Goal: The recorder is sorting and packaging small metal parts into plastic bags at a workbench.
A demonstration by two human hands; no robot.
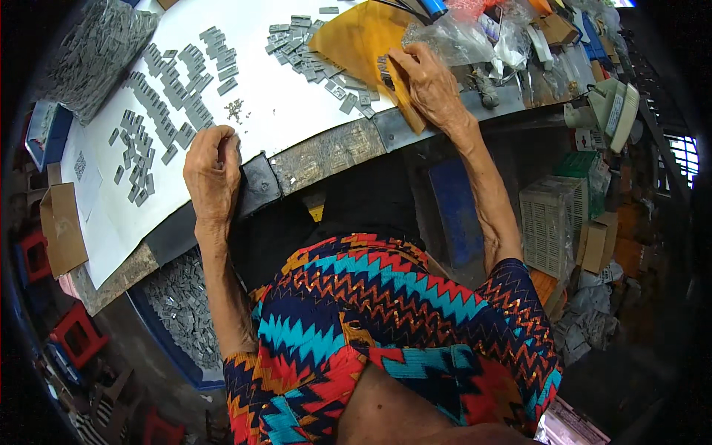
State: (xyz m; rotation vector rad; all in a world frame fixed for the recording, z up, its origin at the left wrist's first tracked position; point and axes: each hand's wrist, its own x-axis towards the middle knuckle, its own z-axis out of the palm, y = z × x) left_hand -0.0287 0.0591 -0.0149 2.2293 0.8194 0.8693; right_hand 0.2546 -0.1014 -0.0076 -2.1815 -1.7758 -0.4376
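Clutter of clear plastic (pixel 457 46) at the table's (pixel 256 37) right end, crowding the yellow sheet (pixel 357 37) under the curled right hand (pixel 436 87), grip impossible to tell. At the near edge, left hand (pixel 213 169), thumb and fingers drawn close beside rows of grey pieces (pixel 175 92), anything between them hidden. Along the left edge, bag (pixel 93 59) packed with similar pieces; below, blue bin (pixel 211 384) of more, partly behind the forearm (pixel 227 297).
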